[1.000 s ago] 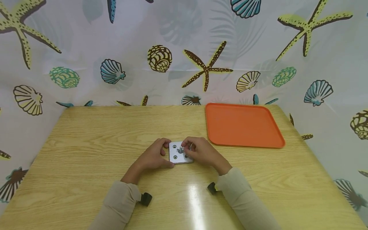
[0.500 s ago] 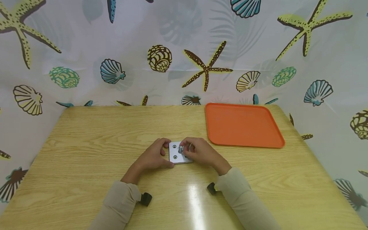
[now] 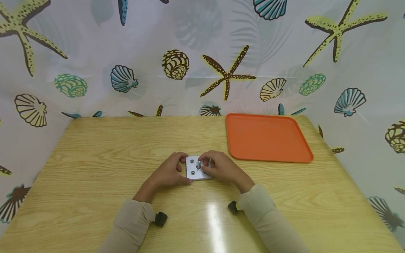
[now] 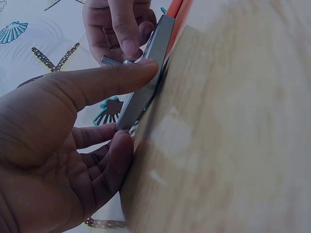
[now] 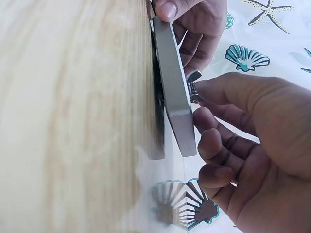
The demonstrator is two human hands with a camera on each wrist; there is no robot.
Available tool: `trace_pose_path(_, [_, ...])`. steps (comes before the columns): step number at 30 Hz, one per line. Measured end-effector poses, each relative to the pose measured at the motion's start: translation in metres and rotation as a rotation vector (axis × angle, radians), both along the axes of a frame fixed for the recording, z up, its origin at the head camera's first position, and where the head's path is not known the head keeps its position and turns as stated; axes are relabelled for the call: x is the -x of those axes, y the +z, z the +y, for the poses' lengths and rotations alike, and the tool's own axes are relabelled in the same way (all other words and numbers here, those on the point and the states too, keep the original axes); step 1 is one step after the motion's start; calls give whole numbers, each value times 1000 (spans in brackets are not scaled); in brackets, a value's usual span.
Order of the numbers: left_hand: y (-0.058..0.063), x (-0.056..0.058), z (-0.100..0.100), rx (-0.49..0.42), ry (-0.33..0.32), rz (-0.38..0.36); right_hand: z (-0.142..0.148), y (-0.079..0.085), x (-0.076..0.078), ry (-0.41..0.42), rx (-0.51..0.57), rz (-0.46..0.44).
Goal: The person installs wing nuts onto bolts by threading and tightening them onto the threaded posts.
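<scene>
A silver square metal plate [image 3: 197,175] with holes near its corners lies on the table in front of me. My left hand [image 3: 172,171] grips its left side, thumb on the near edge and fingers at the far edge. From the plate's middle a threaded bolt [image 4: 111,60] stands up. A wing nut [image 5: 194,76] sits on that bolt, low against the plate. My right hand [image 3: 223,168] reaches over the plate's right side, thumb and forefinger pinching at the wing nut. In the right wrist view its other fingers are curled beside the plate's edge.
An orange tray [image 3: 269,137] lies at the back right of the wooden table [image 3: 110,140]. A curtain [image 3: 142,42] printed with shells and starfish hangs behind the table and along both sides. Black wrist devices [image 3: 161,219] show below the sleeves.
The wing nut's wings have turned around the bolt, with small shifts of my right thumb and forefinger. My left hand and the plate have stayed in place.
</scene>
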State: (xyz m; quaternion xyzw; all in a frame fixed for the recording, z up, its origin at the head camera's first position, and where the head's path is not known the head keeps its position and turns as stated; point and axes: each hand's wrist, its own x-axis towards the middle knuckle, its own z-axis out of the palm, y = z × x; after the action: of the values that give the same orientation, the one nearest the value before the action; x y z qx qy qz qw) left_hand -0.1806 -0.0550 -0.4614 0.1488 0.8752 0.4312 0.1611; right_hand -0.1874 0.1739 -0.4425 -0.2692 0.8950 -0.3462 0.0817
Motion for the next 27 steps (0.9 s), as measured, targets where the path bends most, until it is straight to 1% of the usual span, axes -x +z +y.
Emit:
trace_pose_path(4, [0,0,0,3,2,-5,1,-1,1,-17,17,-13])
trace_pose_path(9, [0,1,0,3,6,-9,1,-1,2,-41,10,-29])
trace_pose_path(13, [-1,1,1,4,8,-11,1,-1,2,-44,9,-34])
trace_pose_path(27, [0,0,3,4,22,-7,-1,-2,2,-47,-16,-6])
